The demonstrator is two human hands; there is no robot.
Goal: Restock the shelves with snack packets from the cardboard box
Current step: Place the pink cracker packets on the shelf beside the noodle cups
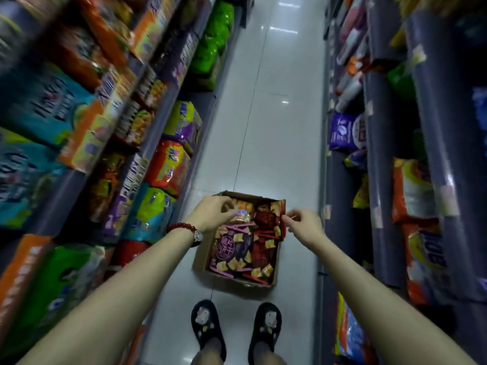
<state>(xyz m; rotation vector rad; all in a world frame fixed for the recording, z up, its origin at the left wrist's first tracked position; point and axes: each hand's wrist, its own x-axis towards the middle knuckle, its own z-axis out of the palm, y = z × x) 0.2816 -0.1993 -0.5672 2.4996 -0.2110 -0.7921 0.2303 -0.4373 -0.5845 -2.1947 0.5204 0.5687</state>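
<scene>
A person standing in a shop aisle reaches both hands down over a cardboard box on the tiled floor; the left hand pinches an orange snack packet at the box's far left corner, the right hand grips the top edge of a red packet along its right wall, between stocked shelves

Bare forearms, a red bead bracelet on the left wrist, black cartoon-faced slippers.
</scene>
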